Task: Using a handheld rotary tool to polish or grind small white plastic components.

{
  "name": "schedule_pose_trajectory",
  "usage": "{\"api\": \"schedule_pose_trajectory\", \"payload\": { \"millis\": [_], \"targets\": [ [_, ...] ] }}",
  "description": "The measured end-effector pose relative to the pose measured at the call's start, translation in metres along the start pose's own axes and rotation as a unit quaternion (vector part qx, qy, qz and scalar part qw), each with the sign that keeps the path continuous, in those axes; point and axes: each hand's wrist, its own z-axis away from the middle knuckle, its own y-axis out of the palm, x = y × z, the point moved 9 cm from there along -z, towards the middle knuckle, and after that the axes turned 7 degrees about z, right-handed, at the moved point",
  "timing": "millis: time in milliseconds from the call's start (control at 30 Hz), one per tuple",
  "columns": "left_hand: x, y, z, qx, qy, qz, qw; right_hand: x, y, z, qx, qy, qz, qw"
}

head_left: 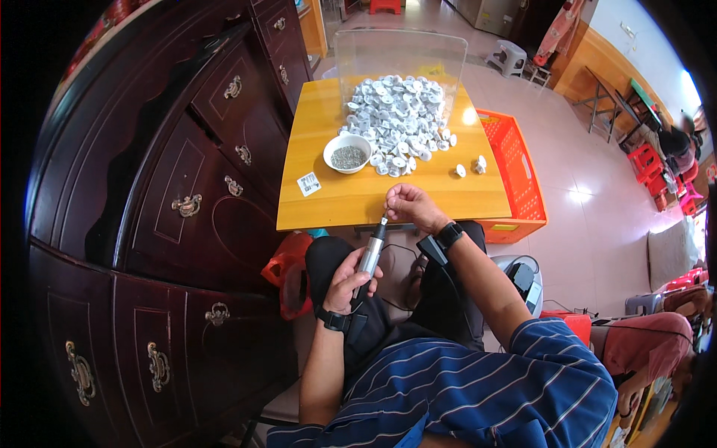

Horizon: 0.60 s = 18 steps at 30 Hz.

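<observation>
My left hand (347, 285) is wrapped round a silver electric screwdriver (370, 254) with a black nose, tilted with its tip pointing away from me. At that tip, just in front of the table's near edge, my right hand (413, 206) has thumb and fingers pinched together; what they hold is too small to make out. Beyond them a white bowl (358, 166) holds many small metal pieces, likely screws. A heap of white round parts with stems (403, 112) covers the back of the wooden table (314, 134). Two loose white parts (460, 171) lie apart at the right.
A clear plastic panel (399, 46) stands upright around the heap's back. Right of the table sits an orange crate (515, 164); a dark wooden cabinet (172, 172) lines the left. A small printed card (308, 184) lies near the bowl. A red bag (287, 272) hangs below.
</observation>
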Motion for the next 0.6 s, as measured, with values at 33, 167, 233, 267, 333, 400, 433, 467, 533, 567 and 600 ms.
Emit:
{"api": "schedule_pose_trajectory", "payload": {
  "millis": [33, 167, 233, 267, 333, 400, 433, 467, 533, 567, 600],
  "targets": [
    [-0.001, 0.0, 0.001, 0.003, 0.004, 0.002, 1.0, 0.002, 0.003, 0.0, 0.018, -0.013, -0.01, 1.0],
    [-0.002, 0.0, 0.002, 0.005, 0.003, -0.001, 1.0, 0.004, 0.008, 0.0, 0.031, -0.016, 0.017, 0.999],
    [-0.003, 0.002, 0.002, 0.01, 0.002, -0.005, 1.0, 0.008, 0.012, 0.002, 0.039, -0.02, 0.027, 0.999],
    [-0.003, 0.002, 0.002, 0.002, 0.002, 0.0, 1.0, 0.007, 0.011, 0.003, 0.024, -0.007, 0.026, 0.999],
    [-0.004, 0.002, 0.002, -0.005, 0.003, 0.005, 1.0, 0.007, 0.011, 0.004, 0.008, 0.004, 0.026, 1.0],
    [-0.004, 0.0, 0.0, -0.018, 0.001, -0.005, 1.0, 0.004, 0.003, 0.003, -0.04, 0.023, 0.014, 0.999],
    [-0.005, 0.001, 0.0, -0.012, 0.007, -0.002, 1.0, 0.004, -0.001, 0.002, -0.045, 0.029, 0.017, 0.998],
    [-0.005, 0.001, 0.001, -0.011, 0.01, -0.003, 1.0, 0.01, -0.011, -0.001, -0.079, 0.016, 0.035, 0.996],
    [-0.006, 0.001, 0.001, -0.009, 0.014, -0.004, 1.0, 0.019, -0.037, -0.004, -0.171, -0.007, 0.074, 0.982],
    [-0.006, 0.001, 0.001, -0.009, 0.015, -0.006, 1.0, 0.024, -0.039, -0.01, -0.154, -0.022, 0.071, 0.985],
    [-0.006, 0.0, 0.001, -0.009, 0.015, -0.009, 1.0, 0.035, -0.054, -0.011, -0.219, -0.045, 0.154, 0.962]
  ]
}}
